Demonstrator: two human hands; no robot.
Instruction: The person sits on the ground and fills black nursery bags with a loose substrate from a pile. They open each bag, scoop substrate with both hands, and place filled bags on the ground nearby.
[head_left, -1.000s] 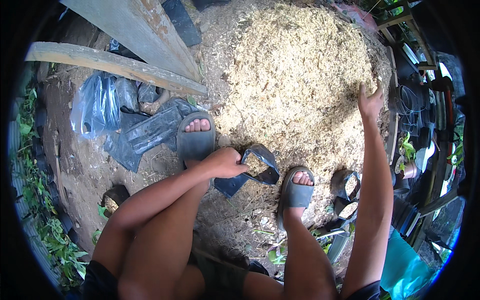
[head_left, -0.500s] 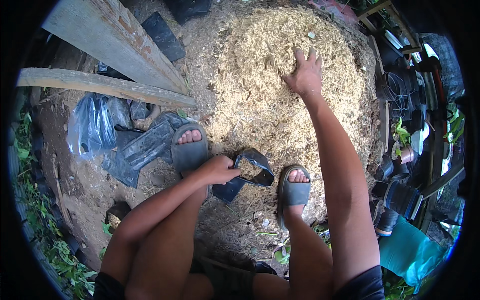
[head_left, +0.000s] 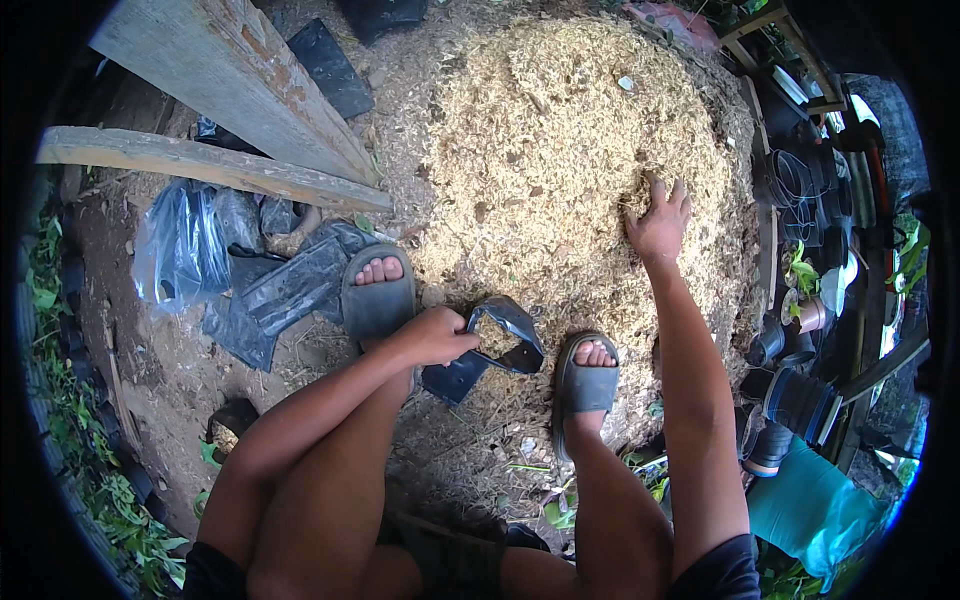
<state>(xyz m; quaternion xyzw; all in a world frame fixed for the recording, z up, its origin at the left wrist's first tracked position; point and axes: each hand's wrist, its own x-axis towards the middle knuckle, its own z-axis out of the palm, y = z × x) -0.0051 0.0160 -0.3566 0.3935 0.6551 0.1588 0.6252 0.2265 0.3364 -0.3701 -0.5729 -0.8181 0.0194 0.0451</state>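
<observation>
Between my sandalled feet, my left hand (head_left: 442,337) grips the rim of a black plastic grow bag (head_left: 512,322). The bag's mouth gapes upward, and some pale husk shows inside it. To the right, my right hand (head_left: 660,222) rests on a broad heap of pale yellow husks (head_left: 560,150), fingers spread and pointing away from me. Its fingertips touch or sink slightly into the husks; how deep I cannot tell. A darker hollow lies just beyond those fingers.
Flat black bags (head_left: 290,285) and a clear plastic bag (head_left: 185,250) lie left of my left sandal (head_left: 378,298). A wooden post (head_left: 250,85) and a rail (head_left: 200,165) stand far left. Black pots (head_left: 800,395) and a teal sack (head_left: 815,510) line the right side.
My right hand has come nearer to me and slightly to the right across the husks. My left hand and the grow bag have stayed nearly in place.
</observation>
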